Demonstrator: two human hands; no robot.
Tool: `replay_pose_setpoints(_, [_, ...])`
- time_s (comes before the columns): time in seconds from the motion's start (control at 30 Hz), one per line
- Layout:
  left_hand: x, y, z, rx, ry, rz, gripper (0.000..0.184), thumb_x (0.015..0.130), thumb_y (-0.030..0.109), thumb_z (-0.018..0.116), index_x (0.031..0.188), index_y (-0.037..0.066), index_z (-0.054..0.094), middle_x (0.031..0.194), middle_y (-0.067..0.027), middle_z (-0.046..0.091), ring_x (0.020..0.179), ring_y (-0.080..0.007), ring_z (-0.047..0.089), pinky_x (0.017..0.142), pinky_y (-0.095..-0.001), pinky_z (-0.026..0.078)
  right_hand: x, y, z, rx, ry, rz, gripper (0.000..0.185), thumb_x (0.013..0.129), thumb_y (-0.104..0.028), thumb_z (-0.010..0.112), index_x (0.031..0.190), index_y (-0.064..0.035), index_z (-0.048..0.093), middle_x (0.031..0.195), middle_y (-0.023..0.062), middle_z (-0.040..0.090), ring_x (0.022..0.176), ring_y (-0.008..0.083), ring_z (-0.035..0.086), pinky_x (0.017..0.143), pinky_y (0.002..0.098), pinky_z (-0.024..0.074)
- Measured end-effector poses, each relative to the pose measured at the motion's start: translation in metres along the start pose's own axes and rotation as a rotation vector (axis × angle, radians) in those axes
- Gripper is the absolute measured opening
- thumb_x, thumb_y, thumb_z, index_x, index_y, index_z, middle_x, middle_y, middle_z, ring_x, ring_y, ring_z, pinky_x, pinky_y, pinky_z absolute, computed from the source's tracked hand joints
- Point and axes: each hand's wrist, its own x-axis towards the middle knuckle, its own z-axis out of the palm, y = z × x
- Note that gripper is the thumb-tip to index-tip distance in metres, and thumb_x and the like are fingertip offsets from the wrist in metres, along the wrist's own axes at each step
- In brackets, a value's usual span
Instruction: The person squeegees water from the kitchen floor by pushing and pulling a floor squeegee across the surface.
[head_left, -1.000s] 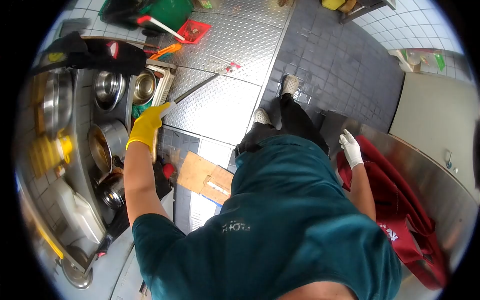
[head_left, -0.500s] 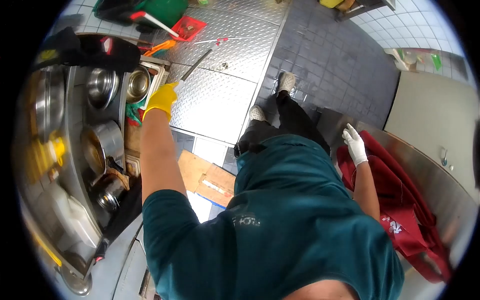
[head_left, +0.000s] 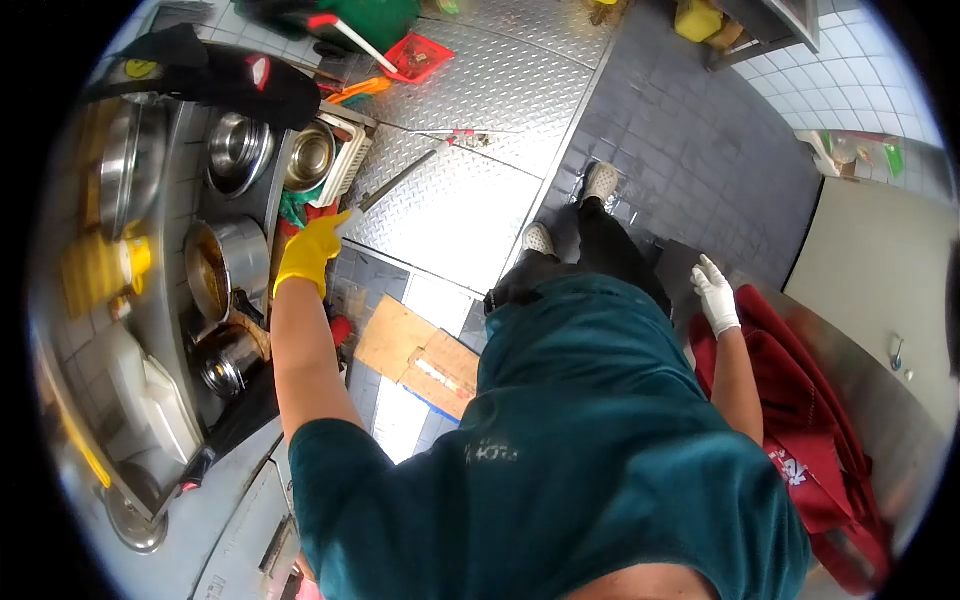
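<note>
My left hand, in a yellow rubber glove, is closed round the handle of a long squeegee. The squeegee's thin head, with a red middle, lies on the metal floor plate near a small patch of debris. My right hand, in a white glove, is empty with its fingers partly spread. It is beside a dark red apron draped over a steel surface at the right. A red dustpan with debris in it lies at the top, beyond the squeegee.
Shelves at the left hold steel bowls, a large pot and white trays. Flattened cardboard lies on the floor. A green bin stands at the top. Wet dark tiles run beside the metal plate.
The squeegee head first went away from me, then came back toward me, with my left hand drawing back too. My right hand stays beside the apron.
</note>
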Motion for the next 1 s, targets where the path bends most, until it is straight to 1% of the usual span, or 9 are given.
replay_pose_setpoints(0.03, [-0.007,-0.008,0.013,0.077,0.100,0.077,0.076,0.081,-0.007,0.058,0.150,0.026,0.055,0.138,-0.0187,0.064,0.130,-0.0335,0.060,0.103,-0.0353,0.046,0.001,0.000,0.000,0.010,0.002,-0.004,0.056,0.105,-0.023,0.063,0.155,-0.0067,0.046,0.143,0.0152,0.062,0.121,0.0168,0.062,0.098,0.0281,0.0484])
replay_pose_setpoints(0.13, [-0.049,-0.020,0.023,-0.031,0.006,-0.021,0.083,0.079,-0.006,0.059,0.152,0.033,0.050,0.129,-0.0261,0.065,0.119,-0.0426,0.065,0.097,-0.0429,0.052,0.003,-0.002,-0.001,0.013,0.006,-0.005,0.055,0.105,-0.023,0.063,0.155,-0.0068,0.046,0.143,0.0154,0.062,0.121,0.0169,0.062,0.098,0.0279,0.0484])
replay_pose_setpoints(0.23, [-0.102,-0.024,0.055,-0.044,0.084,0.005,0.084,0.080,-0.006,0.059,0.153,0.035,0.048,0.128,-0.0275,0.065,0.118,-0.0426,0.065,0.096,-0.0425,0.053,0.004,-0.003,0.003,-0.015,-0.009,0.020,0.055,0.104,-0.024,0.064,0.154,-0.0065,0.047,0.142,0.0158,0.063,0.124,0.0185,0.061,0.102,0.0285,0.0472])
replay_pose_setpoints(0.3, [-0.129,-0.032,0.088,-0.163,0.025,-0.068,0.087,0.078,-0.011,0.058,0.153,0.032,0.049,0.134,-0.0250,0.063,0.128,-0.0396,0.059,0.103,-0.0392,0.049,0.009,0.004,0.007,-0.009,-0.024,0.029,0.055,0.104,-0.024,0.064,0.154,-0.0061,0.047,0.142,0.0162,0.063,0.127,0.0205,0.061,0.106,0.0294,0.0460])
replay_pose_setpoints(0.37, [-0.160,-0.025,0.105,-0.163,-0.023,-0.149,0.088,0.077,-0.011,0.060,0.153,0.033,0.049,0.132,-0.0248,0.064,0.127,-0.0395,0.060,0.103,-0.0396,0.049,0.014,0.011,0.015,-0.023,-0.041,0.008,0.055,0.104,-0.024,0.064,0.154,-0.0057,0.048,0.142,0.0171,0.063,0.130,0.0223,0.060,0.108,0.0305,0.0448])
replay_pose_setpoints(0.43, [-0.194,0.002,0.105,-0.041,-0.057,-0.237,0.088,0.077,-0.005,0.063,0.154,0.036,0.048,0.121,-0.0271,0.067,0.113,-0.0420,0.067,0.095,-0.0438,0.053,0.017,0.014,0.020,-0.052,-0.049,-0.004,0.055,0.104,-0.024,0.064,0.153,-0.0053,0.048,0.142,0.0180,0.063,0.131,0.0233,0.059,0.110,0.0312,0.0444])
replay_pose_setpoints(0.57, [-0.228,-0.009,0.131,-0.017,-0.129,-0.273,0.092,0.075,-0.006,0.067,0.153,0.040,0.048,0.116,-0.0249,0.070,0.108,-0.0403,0.069,0.093,-0.0445,0.053,0.021,0.019,0.025,-0.103,-0.049,-0.009,0.055,0.103,-0.024,0.065,0.153,-0.0045,0.048,0.143,0.0193,0.062,0.132,0.0232,0.059,0.110,0.0312,0.0444])
replay_pose_setpoints(0.77, [-0.202,-0.053,0.181,-0.046,-0.168,-0.234,0.092,0.075,-0.006,0.068,0.152,0.042,0.049,0.118,-0.0233,0.070,0.107,-0.0399,0.069,0.092,-0.0453,0.055,0.019,0.008,0.015,-0.136,-0.023,-0.038,0.056,0.103,-0.024,0.065,0.153,-0.0036,0.048,0.142,0.0188,0.063,0.131,0.0221,0.060,0.110,0.0308,0.0443])
replay_pose_setpoints(1.0, [-0.150,-0.032,0.148,-0.113,-0.137,-0.242,0.092,0.077,-0.008,0.067,0.152,0.042,0.048,0.127,-0.0223,0.068,0.115,-0.0392,0.067,0.097,-0.0427,0.054,0.027,0.007,0.008,-0.085,-0.021,-0.062,0.057,0.103,-0.024,0.065,0.153,-0.0029,0.047,0.142,0.0178,0.063,0.130,0.0224,0.060,0.109,0.0304,0.0448])
